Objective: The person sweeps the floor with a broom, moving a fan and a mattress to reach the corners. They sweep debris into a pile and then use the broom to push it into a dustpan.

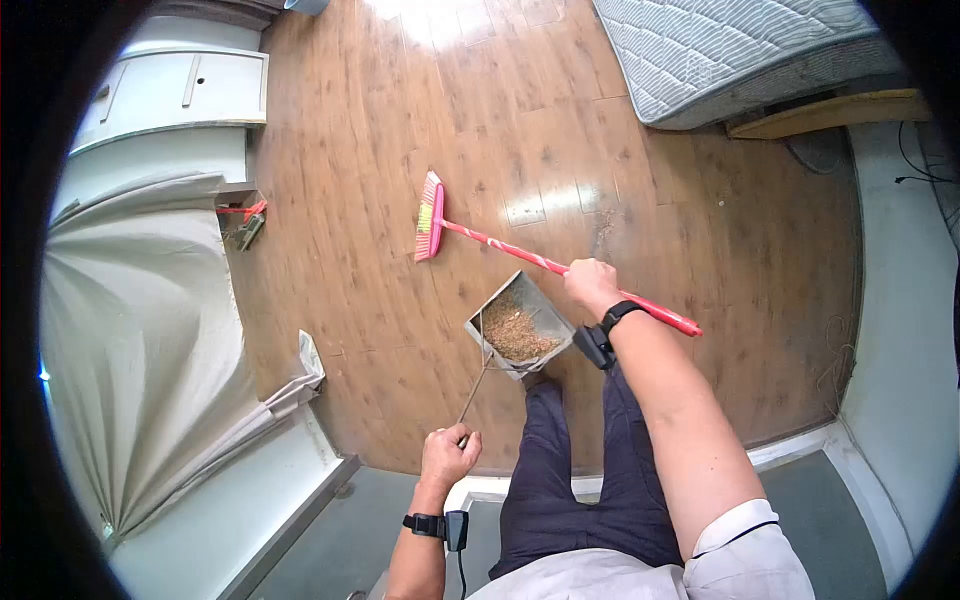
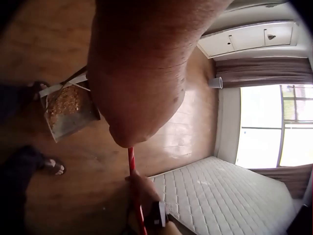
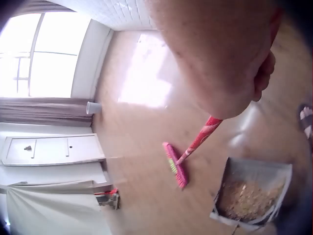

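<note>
In the head view my left hand (image 1: 450,457) grips the thin handle (image 1: 473,392) of a grey dustpan (image 1: 545,312), which holds a heap of brown debris (image 1: 513,333) by my feet. My right hand (image 1: 594,284) is curled round the red broom handle (image 1: 500,247). The pink broom head (image 1: 436,222) lies on the floor, up and left of the dustpan and apart from it. The right wrist view shows the broom head (image 3: 175,165) and the dustpan (image 3: 288,171) below my right hand (image 3: 230,93). Faint specks are on the floor right of the broom.
A mattress (image 1: 740,55) on a wooden frame stands at the upper right. White cabinets (image 1: 225,85) and a beige cloth (image 1: 150,290) line the left side. A small item with red parts (image 1: 250,222) lies beside the cloth. A pale bin (image 3: 93,107) stands near the curtain.
</note>
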Demonstrator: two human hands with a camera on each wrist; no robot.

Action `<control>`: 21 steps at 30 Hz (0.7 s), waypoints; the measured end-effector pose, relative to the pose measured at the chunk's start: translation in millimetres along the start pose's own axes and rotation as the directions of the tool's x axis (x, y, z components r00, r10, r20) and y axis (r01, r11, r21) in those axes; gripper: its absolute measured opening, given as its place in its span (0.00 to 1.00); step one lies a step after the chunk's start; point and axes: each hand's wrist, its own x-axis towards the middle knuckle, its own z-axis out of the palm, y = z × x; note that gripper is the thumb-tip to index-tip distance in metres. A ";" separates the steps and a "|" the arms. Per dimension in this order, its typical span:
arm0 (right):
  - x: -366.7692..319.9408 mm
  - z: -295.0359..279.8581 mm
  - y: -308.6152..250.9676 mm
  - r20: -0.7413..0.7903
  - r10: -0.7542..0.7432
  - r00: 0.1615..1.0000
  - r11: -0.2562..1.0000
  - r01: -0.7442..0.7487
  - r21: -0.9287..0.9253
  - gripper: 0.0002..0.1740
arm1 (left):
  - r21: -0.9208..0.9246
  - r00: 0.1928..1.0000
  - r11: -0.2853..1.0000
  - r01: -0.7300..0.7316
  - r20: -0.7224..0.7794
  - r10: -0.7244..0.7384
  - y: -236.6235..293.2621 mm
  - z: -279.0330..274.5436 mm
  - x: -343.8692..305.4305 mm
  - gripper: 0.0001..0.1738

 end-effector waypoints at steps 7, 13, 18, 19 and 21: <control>-77.9 -50.8 124.1 -0.107 0.269 0.957 0.957 -0.278 -0.087 0.25 | -0.064 0.999 0.997 0.046 -0.003 -0.047 -9.3 13.7 28.9 0.14; -211.1 5.8 189.3 -0.028 0.413 0.910 0.910 -0.414 -0.012 0.30 | -0.092 1.000 0.996 -0.011 0.013 0.013 -37.9 27.3 30.9 0.16; -324.8 69.3 193.3 0.040 0.433 0.900 0.899 -0.435 0.055 0.30 | -0.045 0.999 0.998 -0.033 0.002 0.033 -33.1 40.6 48.2 0.18; -343.4 76.0 186.7 0.062 0.436 0.898 0.895 -0.440 0.072 0.31 | -0.052 0.999 0.998 -0.034 0.001 0.034 -30.5 40.2 50.7 0.18; -375.8 100.5 195.8 -0.023 0.349 0.937 0.931 -0.344 0.125 0.31 | -0.023 0.999 1.000 -0.018 0.038 0.019 -23.6 40.5 54.6 0.18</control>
